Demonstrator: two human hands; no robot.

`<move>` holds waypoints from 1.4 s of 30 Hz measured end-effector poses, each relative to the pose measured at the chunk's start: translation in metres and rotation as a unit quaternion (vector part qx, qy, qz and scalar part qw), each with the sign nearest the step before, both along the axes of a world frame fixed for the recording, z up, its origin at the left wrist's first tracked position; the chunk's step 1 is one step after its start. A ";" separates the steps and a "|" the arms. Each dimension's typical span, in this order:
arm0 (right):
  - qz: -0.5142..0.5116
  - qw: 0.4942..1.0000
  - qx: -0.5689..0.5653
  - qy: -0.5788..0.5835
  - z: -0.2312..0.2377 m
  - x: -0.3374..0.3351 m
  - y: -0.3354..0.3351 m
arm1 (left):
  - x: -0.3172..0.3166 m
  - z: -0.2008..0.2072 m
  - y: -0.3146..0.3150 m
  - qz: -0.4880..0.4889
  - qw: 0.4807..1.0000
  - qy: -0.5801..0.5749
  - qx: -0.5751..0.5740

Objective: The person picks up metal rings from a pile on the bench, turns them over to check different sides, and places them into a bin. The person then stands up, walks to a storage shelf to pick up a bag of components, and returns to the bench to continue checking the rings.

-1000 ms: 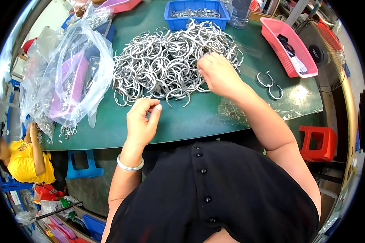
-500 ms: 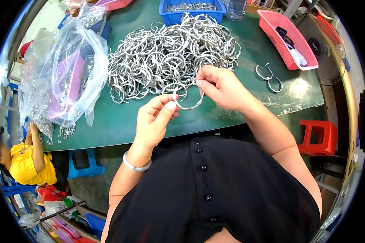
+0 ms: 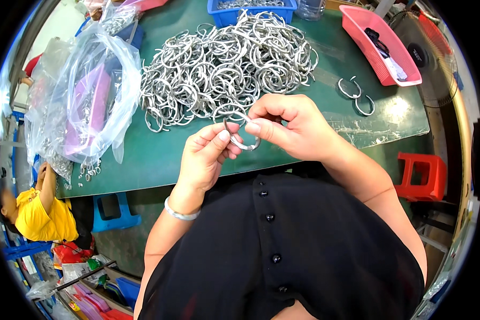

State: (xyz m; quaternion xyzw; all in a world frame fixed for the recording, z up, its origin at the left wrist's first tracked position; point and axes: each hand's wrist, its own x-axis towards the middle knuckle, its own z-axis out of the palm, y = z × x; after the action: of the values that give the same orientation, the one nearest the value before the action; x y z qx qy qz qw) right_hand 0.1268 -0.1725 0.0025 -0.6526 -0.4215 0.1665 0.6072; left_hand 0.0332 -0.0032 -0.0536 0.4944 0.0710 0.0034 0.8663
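My left hand (image 3: 201, 159) pinches one end of a silvery open bangle (image 3: 244, 146) between thumb and fingers, just over the table's near edge. On its other side, the thumb and fingers of my right hand (image 3: 300, 128) close on the same bangle and partly hide it. Beyond my hands lies a large heap of similar bangles (image 3: 224, 69). Two loose pieces rest to the right of the heap: one bangle (image 3: 349, 88) touches or nearly touches another bangle (image 3: 365, 106).
The green table (image 3: 170, 170) carries a blue bin (image 3: 224, 17) at the back, a pink basket (image 3: 352, 37) at right and clear plastic bags (image 3: 128, 90) at left. A red stool (image 3: 421, 176) and fan (image 3: 429, 53) stand right. A person in yellow (image 3: 45, 216) sits left.
My right hand has come lower and closer to the left, and the bangle has turned and tilted between them. Both hands still hold it.
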 end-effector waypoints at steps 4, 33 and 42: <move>-0.008 0.999 -0.023 0.030 -0.004 0.000 0.003 | -0.001 -0.003 0.001 -0.047 0.997 0.027 -0.049; 0.011 0.998 0.017 0.066 -0.008 -0.005 0.003 | 0.002 -0.008 -0.005 -0.064 0.993 0.011 -0.099; -0.009 0.999 0.011 0.044 -0.009 -0.003 0.001 | 0.004 -0.011 -0.006 -0.065 0.992 0.007 -0.112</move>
State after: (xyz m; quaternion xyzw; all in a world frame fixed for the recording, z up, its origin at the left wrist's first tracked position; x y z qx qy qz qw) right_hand 0.1235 -0.1715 -0.0065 -0.6417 -0.3901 0.1846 0.6340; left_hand 0.0368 -0.0089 -0.0647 0.3981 0.0443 -0.0645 0.9140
